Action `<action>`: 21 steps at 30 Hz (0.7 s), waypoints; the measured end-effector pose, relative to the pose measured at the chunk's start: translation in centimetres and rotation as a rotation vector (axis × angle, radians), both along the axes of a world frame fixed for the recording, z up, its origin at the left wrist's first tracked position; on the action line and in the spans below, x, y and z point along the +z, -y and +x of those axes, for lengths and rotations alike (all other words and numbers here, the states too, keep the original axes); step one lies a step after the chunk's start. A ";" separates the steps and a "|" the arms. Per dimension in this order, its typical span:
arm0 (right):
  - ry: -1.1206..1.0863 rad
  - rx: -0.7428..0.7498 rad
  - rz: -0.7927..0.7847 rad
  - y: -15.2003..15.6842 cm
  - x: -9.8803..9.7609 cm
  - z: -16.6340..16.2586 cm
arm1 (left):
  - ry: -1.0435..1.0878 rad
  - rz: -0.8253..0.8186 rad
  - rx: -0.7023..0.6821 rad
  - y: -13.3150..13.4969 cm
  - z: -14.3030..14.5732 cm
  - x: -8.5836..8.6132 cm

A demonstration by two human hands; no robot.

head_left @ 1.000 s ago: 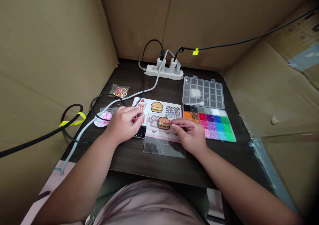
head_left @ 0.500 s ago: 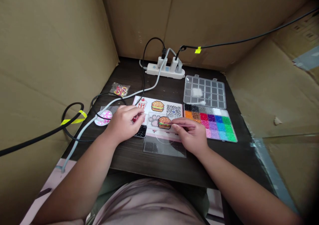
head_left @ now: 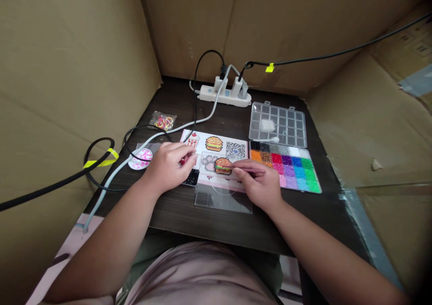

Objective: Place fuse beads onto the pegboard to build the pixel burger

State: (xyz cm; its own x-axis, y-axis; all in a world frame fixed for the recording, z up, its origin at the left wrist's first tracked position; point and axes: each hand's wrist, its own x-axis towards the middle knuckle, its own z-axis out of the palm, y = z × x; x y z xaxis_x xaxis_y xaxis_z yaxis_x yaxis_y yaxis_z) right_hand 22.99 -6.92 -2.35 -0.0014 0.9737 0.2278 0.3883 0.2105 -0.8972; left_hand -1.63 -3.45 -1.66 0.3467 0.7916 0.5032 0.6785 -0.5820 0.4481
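My right hand [head_left: 259, 184] pinches thin tweezers [head_left: 245, 168] whose tip rests at a small bead burger [head_left: 222, 165] on a clear pegboard [head_left: 221, 197]. My left hand [head_left: 168, 165] lies curled on the left edge of the pattern sheet [head_left: 216, 148], fingers closed over something red I cannot make out. Small black beads [head_left: 193, 177] sit just beside its fingertips. To the right lies an open bead box [head_left: 286, 168] with several coloured compartments, its clear lid [head_left: 277, 124] folded back.
A white power strip [head_left: 224, 96] with plugs and cables sits at the back of the dark table [head_left: 175, 215]. A small bag of coloured rings [head_left: 162, 121] and a pink round piece [head_left: 140, 158] lie at the left. Cardboard walls [head_left: 67, 71] enclose the table.
The view has shifted slightly. Both hands stay nearly still at the burger and the sheet.
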 end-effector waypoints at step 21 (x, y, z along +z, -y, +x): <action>-0.045 0.002 -0.057 0.0 -0.1 0.2 | -0.011 -0.005 0.004 0.0 0.0 0.0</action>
State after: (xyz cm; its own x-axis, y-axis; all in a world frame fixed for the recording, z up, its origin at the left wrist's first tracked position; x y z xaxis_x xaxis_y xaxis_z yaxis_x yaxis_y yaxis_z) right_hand 23.16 -6.92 -2.47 0.0055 0.9851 0.1718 0.3468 0.1593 -0.9243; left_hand -1.63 -3.45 -1.64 0.3495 0.7951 0.4956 0.6856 -0.5775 0.4431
